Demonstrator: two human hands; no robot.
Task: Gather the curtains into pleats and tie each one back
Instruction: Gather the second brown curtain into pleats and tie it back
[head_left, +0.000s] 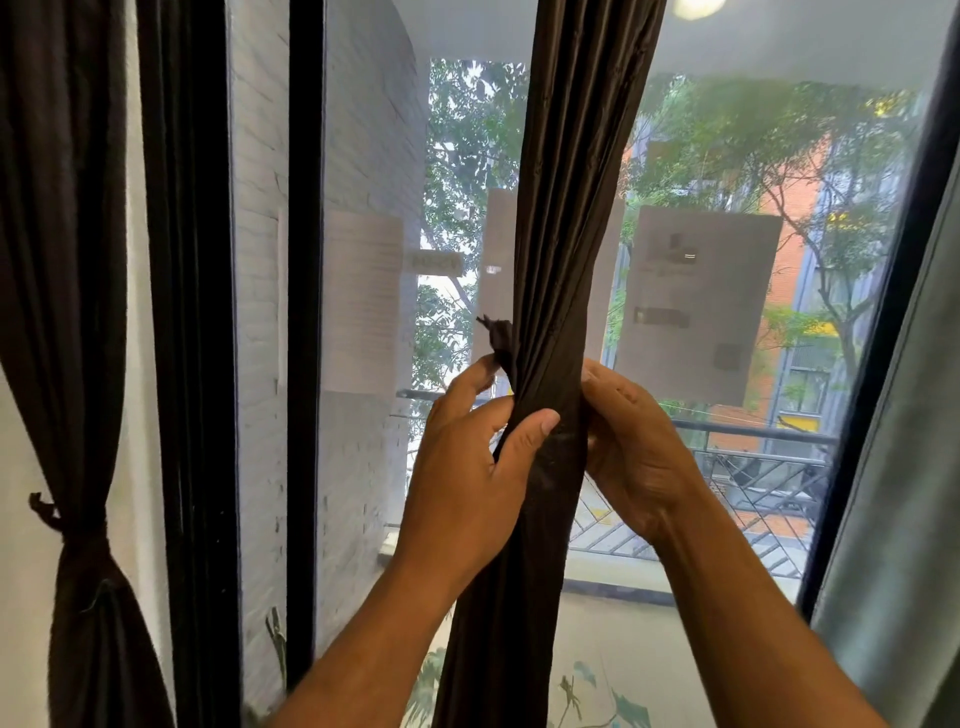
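Curtains: the middle brown curtain (561, 218) hangs bunched before the window glass (727, 130); another (78, 312) at far left is already tied. My left hand (467, 467) wraps the bundle, thumb pressed across; my right hand (628, 441) pinches its other side. The tie end (497, 338) sticks up loose; it could slip free, I reckon, and spill the pleats.

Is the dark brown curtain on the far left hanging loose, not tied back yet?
No, the dark brown curtain at the far left is already cinched at its middle by a knotted dark tie.
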